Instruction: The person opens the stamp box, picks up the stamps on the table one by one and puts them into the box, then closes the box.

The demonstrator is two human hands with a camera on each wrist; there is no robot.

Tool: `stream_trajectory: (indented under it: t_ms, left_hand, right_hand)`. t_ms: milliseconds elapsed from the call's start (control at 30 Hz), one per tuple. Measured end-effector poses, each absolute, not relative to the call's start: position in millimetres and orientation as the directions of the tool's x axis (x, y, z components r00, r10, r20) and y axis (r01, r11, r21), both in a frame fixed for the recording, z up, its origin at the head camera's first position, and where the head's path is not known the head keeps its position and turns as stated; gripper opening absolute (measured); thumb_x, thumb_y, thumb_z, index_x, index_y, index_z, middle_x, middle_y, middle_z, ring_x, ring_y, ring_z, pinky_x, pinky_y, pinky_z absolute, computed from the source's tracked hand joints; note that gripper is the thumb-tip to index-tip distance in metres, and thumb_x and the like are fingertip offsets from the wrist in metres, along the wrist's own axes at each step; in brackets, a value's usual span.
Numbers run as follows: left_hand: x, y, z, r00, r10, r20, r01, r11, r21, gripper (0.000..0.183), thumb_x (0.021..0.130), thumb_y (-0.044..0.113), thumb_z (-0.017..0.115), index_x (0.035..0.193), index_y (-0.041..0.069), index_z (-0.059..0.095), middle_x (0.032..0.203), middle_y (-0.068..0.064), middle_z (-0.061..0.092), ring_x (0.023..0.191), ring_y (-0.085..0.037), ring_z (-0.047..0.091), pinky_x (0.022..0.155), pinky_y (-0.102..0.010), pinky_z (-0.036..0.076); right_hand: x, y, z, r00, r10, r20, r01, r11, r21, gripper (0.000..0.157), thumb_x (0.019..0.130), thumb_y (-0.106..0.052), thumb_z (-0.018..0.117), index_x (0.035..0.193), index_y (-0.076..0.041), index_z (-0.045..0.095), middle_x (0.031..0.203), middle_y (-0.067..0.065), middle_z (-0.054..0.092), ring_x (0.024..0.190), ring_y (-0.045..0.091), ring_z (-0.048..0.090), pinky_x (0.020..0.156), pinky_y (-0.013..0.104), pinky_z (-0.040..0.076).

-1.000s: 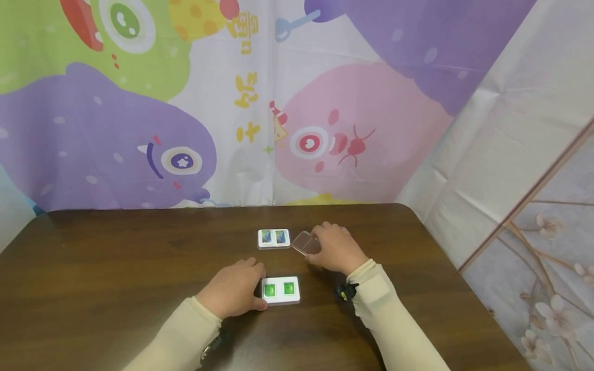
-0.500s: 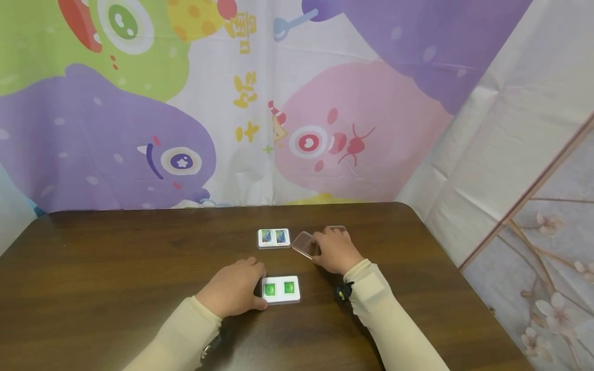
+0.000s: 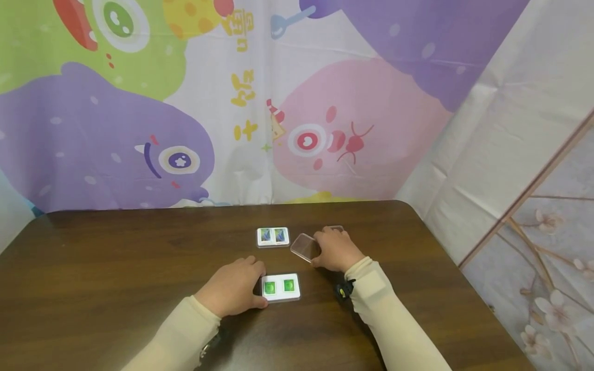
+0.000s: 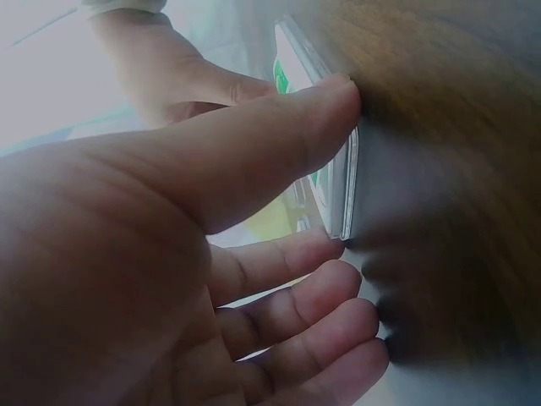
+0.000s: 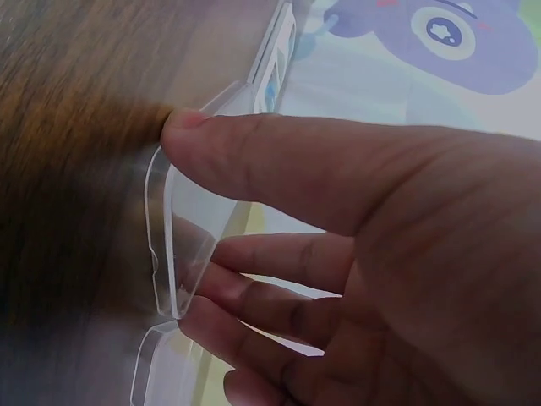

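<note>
My left hand (image 3: 232,288) holds the left end of a flat clear case (image 3: 280,287) with a white face and two green pictures, thumb at its near side and fingertips at its far side. In the right wrist view my right hand (image 5: 338,245) spans a clear plastic lid (image 5: 190,228), thumb on one edge and fingertips at the opposite one. That lid lies tilted on the table in the head view, its right part hidden under the hand. Another clear plastic piece (image 5: 152,364) shows beside it. Farther back lies a second flat case (image 3: 273,237) with two blue-green pictures.
Everything lies on a dark brown wooden table (image 3: 116,257). A cartoon-printed cloth (image 3: 246,170) hangs behind its far edge. At the right stands a panel with printed blossoms (image 3: 552,309).
The right hand has shifted slightly, and more of the second clear piece shows behind it than a second ago. The left hand and both cases stay put; the head view tips slightly.
</note>
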State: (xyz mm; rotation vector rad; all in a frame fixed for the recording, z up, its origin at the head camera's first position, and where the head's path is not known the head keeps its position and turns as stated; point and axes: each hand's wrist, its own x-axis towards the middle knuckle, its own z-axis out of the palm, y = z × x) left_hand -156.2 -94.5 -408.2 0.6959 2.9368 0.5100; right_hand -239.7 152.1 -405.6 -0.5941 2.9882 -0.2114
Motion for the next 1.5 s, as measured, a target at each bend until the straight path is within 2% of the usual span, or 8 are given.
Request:
stream_trajectory:
  t_ms: [167,400,633,967,1133,1267,1500]
  left_hand:
    - [-156.4,-95.2,-409.0,-0.892,0.452,0.005,0.427,0.840,0.334,0.050,0.073,0.034,0.094,0.103,0.006,0.065,0.094,-0.006,0.059,0.088,-0.024,0.058,0.080,-0.048,0.053]
    - [-156.8,-95.5,-408.4,-0.890,0.457,0.008,0.434,0.839,0.330,0.050,0.074,0.035,0.093,0.104,0.006,0.066,0.095,-0.006,0.060,0.089,-0.024,0.058,0.080,-0.048,0.053]
    - [-158.1,-98.0,-408.4,-0.889,0.459,0.015,0.438,0.839,0.324,0.050,0.075,0.033,0.092,0.107,0.005,0.066,0.096,-0.007,0.060,0.090,-0.024,0.059,0.080,-0.048,0.054]
    - [-159.1,-101.1,-409.4,-0.894,0.449,0.016,0.429,0.844,0.321,0.050,0.076,0.035,0.092,0.110,0.007,0.067,0.098,-0.007,0.060,0.092,-0.024,0.060,0.082,-0.047,0.054]
    - [-160.0,-103.2,-407.6,-0.902,0.431,0.009,0.411,0.854,0.319,0.051,0.076,0.036,0.092,0.113,0.008,0.068,0.102,-0.008,0.062,0.094,-0.025,0.061,0.083,-0.049,0.055]
    - [-160.8,-104.4,-406.9,-0.909,0.417,0.006,0.399,0.866,0.302,0.052,0.076,0.037,0.092,0.113,0.009,0.068,0.102,-0.008,0.062,0.093,-0.026,0.062,0.081,-0.049,0.055]
    - [-161.4,-103.8,-409.5,-0.910,0.414,0.033,0.407,0.872,0.274,0.052,0.076,0.035,0.091,0.112,0.006,0.067,0.098,-0.008,0.061,0.088,-0.024,0.060,0.074,-0.047,0.055]
  right_hand:
    - [-241.4,152.2,-406.5,-0.916,-0.391,-0.086,-0.372,0.910,-0.182,0.049,0.081,-0.028,0.089,0.119,-0.004,0.071,0.104,0.009,0.065,0.094,0.027,0.059,0.097,0.049,0.045]
    - [-240.4,153.3,-405.8,-0.917,-0.388,-0.093,-0.362,0.907,-0.217,0.051,0.080,-0.027,0.089,0.121,-0.003,0.070,0.106,0.009,0.064,0.088,0.022,0.059,0.079,0.040,0.055]
    - [-239.4,154.6,-406.5,-0.918,-0.386,-0.095,-0.356,0.904,-0.237,0.054,0.079,-0.030,0.089,0.124,-0.006,0.070,0.110,0.009,0.064,0.089,0.023,0.060,0.082,0.043,0.054]
    - [-237.0,154.5,-402.8,-0.914,-0.389,-0.117,-0.345,0.896,-0.280,0.054,0.081,-0.027,0.088,0.126,-0.006,0.068,0.109,0.009,0.061,0.090,0.023,0.059,0.081,0.043,0.054]
    - [-236.9,154.6,-402.1,-0.915,-0.381,-0.135,-0.333,0.899,-0.283,0.056,0.080,-0.025,0.089,0.126,-0.002,0.066,0.110,0.010,0.061,0.090,0.024,0.059,0.082,0.043,0.054]
    - [-236.9,154.4,-401.8,-0.912,-0.380,-0.151,-0.328,0.900,-0.286,0.055,0.079,-0.023,0.090,0.122,0.001,0.066,0.107,0.010,0.059,0.088,0.024,0.058,0.080,0.041,0.054]
    - [-235.7,154.5,-400.6,-0.904,-0.385,-0.184,-0.316,0.894,-0.318,0.051,0.080,-0.022,0.090,0.122,-0.003,0.067,0.107,0.009,0.058,0.092,0.024,0.057,0.083,0.043,0.054]
